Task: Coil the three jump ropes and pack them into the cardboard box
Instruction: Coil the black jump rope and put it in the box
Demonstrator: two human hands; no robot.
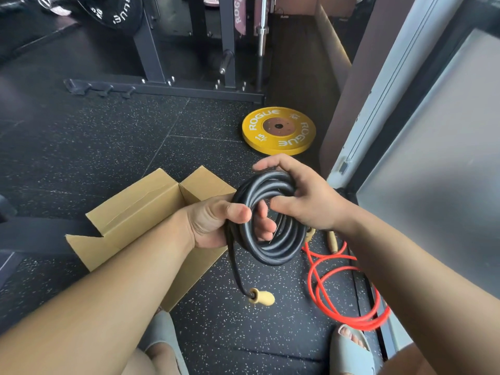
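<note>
Left hand [216,223] and right hand [305,196] both clutch the coiled black rope [270,253], its handle [261,296] dangling. The open cardboard box [140,207] sits left, the red rope [338,293] right.

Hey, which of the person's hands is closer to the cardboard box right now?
Left. The left hand grips the black rope coil at the cardboard box right edge; the right hand holds the coil's other side, farther off to the right.
</note>
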